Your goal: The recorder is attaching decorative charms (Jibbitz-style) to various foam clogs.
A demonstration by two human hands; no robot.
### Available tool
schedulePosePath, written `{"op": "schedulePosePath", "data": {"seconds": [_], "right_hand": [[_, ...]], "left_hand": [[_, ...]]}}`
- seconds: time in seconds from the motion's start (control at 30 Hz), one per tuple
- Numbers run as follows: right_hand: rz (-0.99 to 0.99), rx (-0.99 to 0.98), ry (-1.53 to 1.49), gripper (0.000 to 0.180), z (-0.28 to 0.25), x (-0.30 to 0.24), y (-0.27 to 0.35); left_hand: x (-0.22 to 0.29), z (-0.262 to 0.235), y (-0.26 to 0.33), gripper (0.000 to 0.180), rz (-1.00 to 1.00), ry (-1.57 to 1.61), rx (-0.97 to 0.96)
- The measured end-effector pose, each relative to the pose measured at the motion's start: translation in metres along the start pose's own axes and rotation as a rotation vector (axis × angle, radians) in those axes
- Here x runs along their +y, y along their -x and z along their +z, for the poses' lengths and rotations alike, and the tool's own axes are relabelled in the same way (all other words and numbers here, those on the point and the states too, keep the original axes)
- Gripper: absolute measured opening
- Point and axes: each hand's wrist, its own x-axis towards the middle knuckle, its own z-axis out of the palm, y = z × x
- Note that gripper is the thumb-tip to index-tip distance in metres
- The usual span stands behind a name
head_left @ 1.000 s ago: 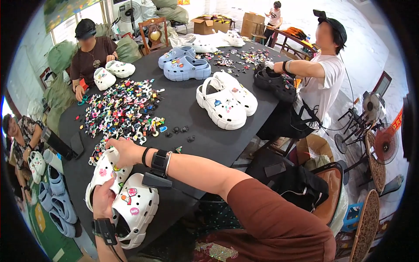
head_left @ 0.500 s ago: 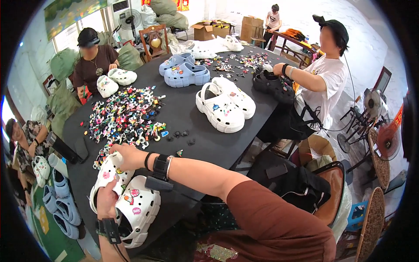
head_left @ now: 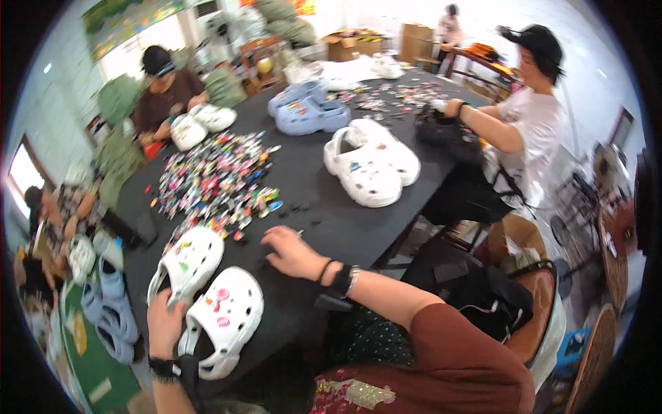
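A white clog (head_left: 195, 257) with small coloured charms on its top lies at the near left of the black table. My left hand (head_left: 165, 323) grips this clog at its heel opening; some of the fingers are hidden. Right beside it sits its mate, another white clog (head_left: 234, 307), with pink and red charms. My right hand (head_left: 295, 254) is apart from both clogs, low over the table, fingers loosely spread and nothing visible in them. Just beyond it lie several small black charms (head_left: 298, 207). A large heap of mixed shoe charms (head_left: 217, 176) spreads out past the clogs.
A pair of white clogs (head_left: 372, 172) and a pair of blue clogs (head_left: 314, 114) stand farther back. Co-workers sit at the far left (head_left: 165, 96) and right (head_left: 527, 117), handling clogs. More blue clogs (head_left: 114, 324) lie on a green surface at left. A chair (head_left: 538, 310) stands at right.
My right hand has left the clog and moved right over the table. The clog's toe now shows, with my left hand still at its heel. The whole view has shifted slightly.
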Motion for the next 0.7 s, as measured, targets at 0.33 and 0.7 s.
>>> {"op": "schedulePosePath", "data": {"seconds": [0.33, 0.7], "right_hand": [[-0.063, 0.061, 0.19, 0.028, -0.021, -0.009, 0.028], [-0.11, 0.041, 0.208, 0.019, -0.021, -0.011, 0.027]], "left_hand": [[0.003, -0.047, 0.013, 0.014, 0.266, -0.177, -0.016], [0.026, -0.051, 0.077, 0.048, 0.096, 0.051, -0.1]]}}
